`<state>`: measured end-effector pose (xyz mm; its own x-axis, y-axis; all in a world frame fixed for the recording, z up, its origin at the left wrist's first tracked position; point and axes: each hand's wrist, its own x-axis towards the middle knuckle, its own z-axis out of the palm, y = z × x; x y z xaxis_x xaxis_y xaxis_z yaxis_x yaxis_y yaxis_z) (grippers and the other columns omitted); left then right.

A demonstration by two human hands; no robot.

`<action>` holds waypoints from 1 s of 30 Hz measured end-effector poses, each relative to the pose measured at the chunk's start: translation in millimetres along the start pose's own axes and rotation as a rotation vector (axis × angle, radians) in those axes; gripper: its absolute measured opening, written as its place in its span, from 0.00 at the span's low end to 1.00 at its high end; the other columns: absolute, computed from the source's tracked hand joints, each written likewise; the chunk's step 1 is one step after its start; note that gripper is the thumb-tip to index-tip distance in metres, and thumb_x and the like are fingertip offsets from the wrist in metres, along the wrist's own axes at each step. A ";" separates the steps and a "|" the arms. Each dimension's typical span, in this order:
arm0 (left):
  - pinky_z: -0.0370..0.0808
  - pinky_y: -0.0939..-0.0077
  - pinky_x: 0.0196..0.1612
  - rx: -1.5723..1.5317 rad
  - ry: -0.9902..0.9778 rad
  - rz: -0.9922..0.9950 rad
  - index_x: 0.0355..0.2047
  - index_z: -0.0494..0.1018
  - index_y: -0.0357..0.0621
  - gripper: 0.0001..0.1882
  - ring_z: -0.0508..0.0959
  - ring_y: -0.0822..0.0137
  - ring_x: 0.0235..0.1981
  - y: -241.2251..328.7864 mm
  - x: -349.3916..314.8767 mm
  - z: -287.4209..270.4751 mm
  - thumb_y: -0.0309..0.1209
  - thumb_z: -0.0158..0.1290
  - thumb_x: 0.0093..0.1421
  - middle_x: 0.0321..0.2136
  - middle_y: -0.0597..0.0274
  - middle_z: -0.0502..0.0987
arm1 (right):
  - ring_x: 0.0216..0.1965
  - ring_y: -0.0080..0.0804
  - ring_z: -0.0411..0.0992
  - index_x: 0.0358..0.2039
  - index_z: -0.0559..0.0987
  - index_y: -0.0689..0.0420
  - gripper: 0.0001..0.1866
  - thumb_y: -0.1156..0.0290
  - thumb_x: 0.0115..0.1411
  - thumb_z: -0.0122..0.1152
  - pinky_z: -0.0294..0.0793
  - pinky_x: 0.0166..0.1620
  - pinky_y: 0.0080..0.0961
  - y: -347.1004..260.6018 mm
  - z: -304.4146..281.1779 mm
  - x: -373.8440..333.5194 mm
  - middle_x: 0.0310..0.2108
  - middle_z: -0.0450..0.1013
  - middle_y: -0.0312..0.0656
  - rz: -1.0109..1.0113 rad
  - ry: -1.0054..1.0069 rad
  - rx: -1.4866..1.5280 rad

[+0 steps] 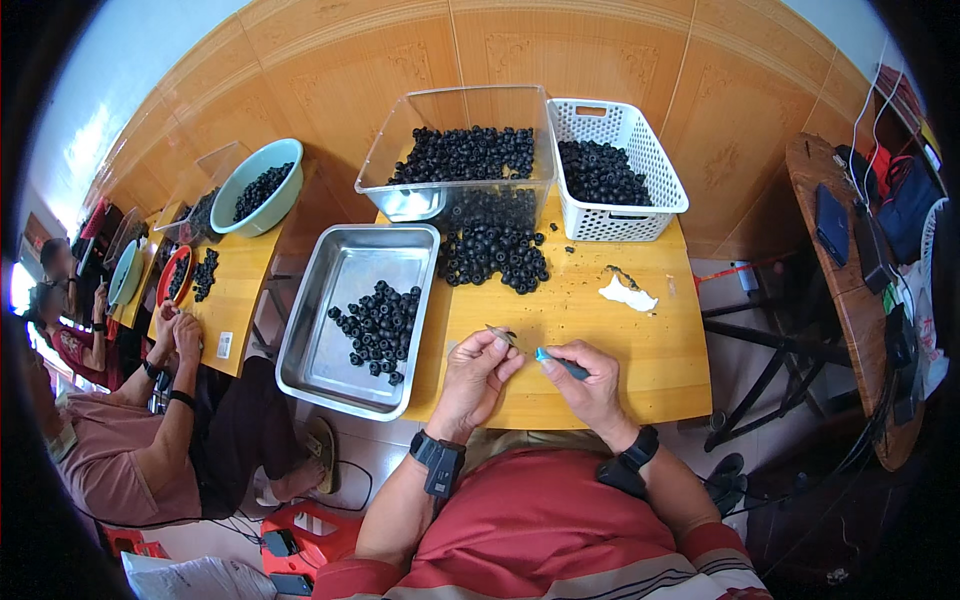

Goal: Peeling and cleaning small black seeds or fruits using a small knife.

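My left hand point(474, 378) is closed in a pinch over the near part of the wooden table. Between its thumb and forefinger is a thin dark piece point(503, 334), too small to name. Close by on the right, my right hand point(592, 388) is wrapped round a small dark-handled tool point(576, 369) with a blue part point(543, 354) at its front end; the two hands are apart. Beyond them lies a loose heap of black ring-shaped parts point(492, 258). More such black parts point(375, 330) lie in a metal tray point(300, 350) left of my left hand.
A clear plastic bin point(372, 150) and a white perforated basket point(640, 222), both holding black parts, stand at the wooden table's point(650, 350) back. A crumpled white scrap point(628, 293) lies right. On the left, another person point(130, 440) works beside a green basin point(290, 185). A brown side table point(850, 300) stands right.
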<state>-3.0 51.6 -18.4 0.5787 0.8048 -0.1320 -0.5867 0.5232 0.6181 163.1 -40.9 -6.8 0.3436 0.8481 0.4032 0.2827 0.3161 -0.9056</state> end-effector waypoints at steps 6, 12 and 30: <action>0.84 0.73 0.46 -0.029 -0.032 0.001 0.41 0.76 0.40 0.04 0.81 0.71 0.38 -0.8 0.0 -1.3 0.24 0.52 0.68 0.36 0.63 0.80 | 0.27 0.23 0.73 0.38 0.83 0.65 0.10 0.72 0.61 0.69 0.71 0.32 0.21 3.4 0.6 0.0 0.27 0.77 0.40 -0.049 -0.002 -0.004; 0.84 0.71 0.45 -0.020 -0.075 -0.007 0.40 0.77 0.40 0.04 0.81 0.70 0.37 2.6 -9.3 2.5 0.24 0.54 0.67 0.36 0.63 0.80 | 0.28 0.23 0.73 0.38 0.83 0.65 0.08 0.74 0.60 0.69 0.72 0.33 0.21 9.1 -0.1 4.2 0.28 0.78 0.41 0.024 0.080 -0.030; 0.84 0.71 0.46 -0.039 -0.057 0.028 0.40 0.76 0.42 0.03 0.82 0.70 0.38 5.2 -10.2 1.8 0.23 0.54 0.67 0.36 0.62 0.81 | 0.28 0.25 0.75 0.38 0.83 0.63 0.09 0.73 0.60 0.70 0.72 0.32 0.21 -0.9 -0.4 -0.9 0.30 0.79 0.43 -0.098 -0.013 0.021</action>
<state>-11.0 45.7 -12.5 0.5929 0.8022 -0.0699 -0.6238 0.5124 0.5902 162.9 -42.1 -6.2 0.3035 0.8179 0.4888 0.2955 0.4069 -0.8644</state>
